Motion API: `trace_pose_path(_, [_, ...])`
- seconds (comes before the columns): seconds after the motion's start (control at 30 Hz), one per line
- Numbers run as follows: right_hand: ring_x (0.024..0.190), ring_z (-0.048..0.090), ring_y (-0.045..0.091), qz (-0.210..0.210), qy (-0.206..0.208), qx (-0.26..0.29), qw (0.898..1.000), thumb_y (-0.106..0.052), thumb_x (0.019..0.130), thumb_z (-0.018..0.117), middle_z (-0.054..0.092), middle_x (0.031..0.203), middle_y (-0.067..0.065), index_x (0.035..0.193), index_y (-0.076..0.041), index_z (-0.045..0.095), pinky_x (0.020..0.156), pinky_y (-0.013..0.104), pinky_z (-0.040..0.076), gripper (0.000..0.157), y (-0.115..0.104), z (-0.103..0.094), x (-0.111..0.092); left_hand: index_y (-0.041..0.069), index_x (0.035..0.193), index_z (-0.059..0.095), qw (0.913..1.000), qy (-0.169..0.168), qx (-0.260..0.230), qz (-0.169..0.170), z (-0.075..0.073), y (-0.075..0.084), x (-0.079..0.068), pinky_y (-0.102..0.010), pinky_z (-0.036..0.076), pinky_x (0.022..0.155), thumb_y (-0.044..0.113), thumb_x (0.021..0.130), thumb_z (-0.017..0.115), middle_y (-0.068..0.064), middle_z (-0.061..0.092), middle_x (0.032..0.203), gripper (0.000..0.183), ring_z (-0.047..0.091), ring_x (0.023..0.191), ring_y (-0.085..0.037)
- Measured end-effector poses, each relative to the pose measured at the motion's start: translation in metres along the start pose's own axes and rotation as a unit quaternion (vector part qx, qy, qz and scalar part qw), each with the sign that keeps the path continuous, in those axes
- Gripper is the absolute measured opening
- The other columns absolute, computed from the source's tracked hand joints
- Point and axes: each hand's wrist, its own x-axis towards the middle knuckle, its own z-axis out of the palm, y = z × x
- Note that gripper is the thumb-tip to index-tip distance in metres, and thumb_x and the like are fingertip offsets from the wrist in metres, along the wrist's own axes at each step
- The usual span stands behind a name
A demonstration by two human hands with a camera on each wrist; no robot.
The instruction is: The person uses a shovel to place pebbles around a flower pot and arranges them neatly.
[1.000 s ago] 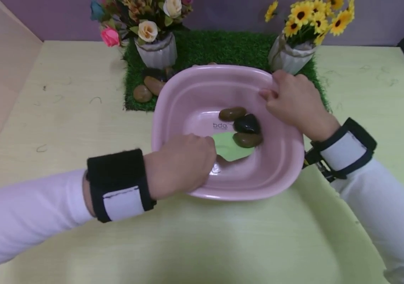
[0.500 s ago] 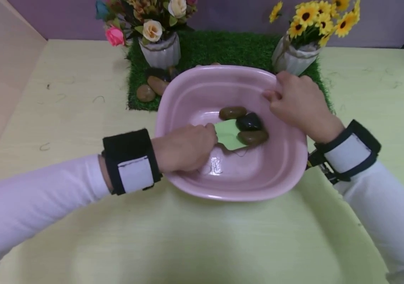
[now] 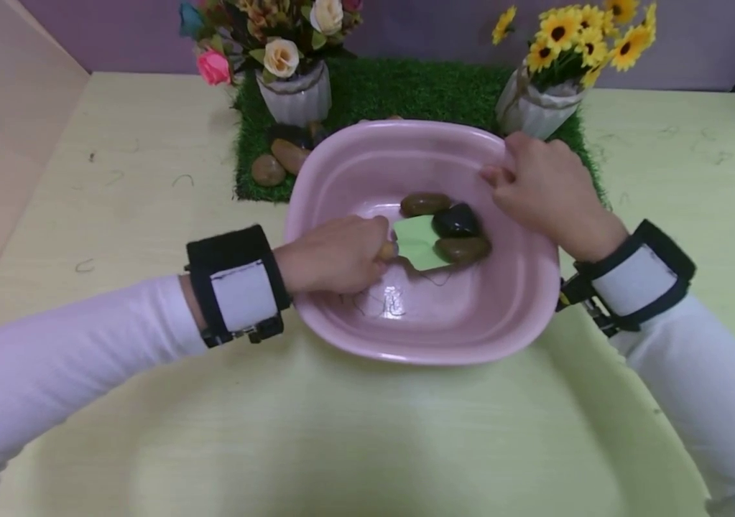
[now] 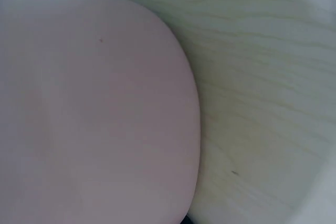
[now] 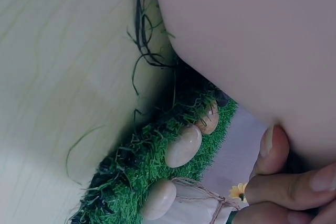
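Note:
A pink basin (image 3: 425, 330) sits on the table, partly over the grass mat. Inside it are two brown stones (image 3: 425, 204) and a black stone (image 3: 458, 220). My left hand (image 3: 341, 253) reaches over the basin's left side and grips what looks like a small shovel with a flat light-green blade (image 3: 414, 240); its handle is mostly hidden by the fingers. The blade's right edge meets the black stone and the lower brown one. My right hand (image 3: 548, 187) pinches the basin's upper right rim, fingers (image 5: 283, 190) against the outer wall in the right wrist view.
Behind the basin lies a green artificial grass mat (image 3: 419, 86). On it stand a pot of roses (image 3: 296, 93) and a pot of sunflowers (image 3: 535, 104). Several stones (image 3: 269, 170) rest at the mat's left. Loose dark strands (image 3: 85, 266) dot the wooden table.
My left hand has moved up and slightly right inside the basin, bringing the green blade closer in against the stones. The right hand keeps its grip on the rim.

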Motion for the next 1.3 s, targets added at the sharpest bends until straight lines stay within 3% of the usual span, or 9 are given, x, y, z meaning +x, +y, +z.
trace_pose_path(0.17, [0.057, 0.049, 0.028, 0.0, -0.001, 0.004, 1.0, -0.036, 0.1, 0.049, 0.044, 0.066, 0.011, 0.086, -0.004, 0.046, 0.048, 0.035, 0.036, 0.035, 0.001, 0.0, -0.001, 0.008, 0.099, 0.057, 0.9999, 0.004, 0.014, -0.007, 0.0, 0.002, 0.001, -0.024, 0.049, 0.056, 0.012, 0.098, 0.055, -0.007, 0.062, 0.099, 0.004, 0.06, 0.071, -0.016])
trace_pose_path(0.43, [0.059, 0.049, 0.029, 0.0, -0.005, 0.001, 1.0, -0.036, 0.1, 0.049, 0.044, 0.066, 0.011, 0.084, -0.005, 0.045, 0.05, 0.035, 0.036, 0.035, 0.0, 0.0, 0.0, 0.008, 0.102, 0.054, 0.9996, -0.001, 0.021, -0.017, 0.0, 0.003, 0.001, -0.025, 0.05, 0.054, 0.011, 0.098, 0.053, -0.006, 0.06, 0.088, 0.005, 0.061, 0.069, -0.017])
trace_pose_path(0.7, [0.061, 0.051, 0.03, 0.0, -0.005, -0.003, 1.0, -0.036, 0.1, 0.049, 0.047, 0.068, 0.013, 0.087, -0.004, 0.048, 0.051, 0.036, 0.036, 0.035, 0.0, -0.002, -0.001, 0.008, 0.104, 0.054, 0.9996, 0.005, 0.022, -0.015, -0.001, 0.004, 0.0, -0.025, 0.052, 0.058, 0.01, 0.096, 0.055, -0.008, 0.061, 0.092, 0.008, 0.063, 0.075, -0.019])
trace_pose_path(0.97, [0.063, 0.052, 0.031, -0.001, -0.007, -0.006, 1.0, -0.036, 0.101, 0.048, 0.048, 0.07, 0.013, 0.089, -0.003, 0.049, 0.051, 0.036, 0.037, 0.036, 0.0, -0.003, 0.0, 0.006, 0.109, 0.055, 0.9979, 0.017, 0.06, 0.017, -0.008, 0.008, 0.003, -0.032, 0.052, 0.08, 0.011, 0.095, 0.058, -0.008, 0.061, 0.095, 0.015, 0.062, 0.089, -0.022])
trace_pose_path(1.13, [0.064, 0.053, 0.031, 0.001, -0.012, -0.003, 1.0, -0.036, 0.1, 0.048, 0.048, 0.071, 0.013, 0.089, -0.003, 0.049, 0.052, 0.036, 0.038, 0.035, 0.0, -0.003, 0.0, 0.008, 0.103, 0.053, 0.9975, 0.001, 0.067, 0.023, -0.013, 0.006, 0.007, -0.035, 0.048, 0.087, 0.014, 0.096, 0.058, -0.004, 0.055, 0.089, 0.01, 0.058, 0.092, -0.022])
trace_pose_path(1.3, [0.062, 0.051, 0.029, -0.001, -0.011, -0.002, 1.0, -0.035, 0.1, 0.049, 0.047, 0.07, 0.012, 0.087, -0.004, 0.048, 0.05, 0.035, 0.037, 0.034, 0.001, -0.002, 0.0, 0.01, 0.106, 0.052, 0.9956, -0.043, 0.075, 0.036, -0.019, 0.005, 0.006, -0.033, 0.046, 0.085, 0.015, 0.099, 0.055, -0.003, 0.05, 0.085, 0.01, 0.056, 0.088, -0.02])
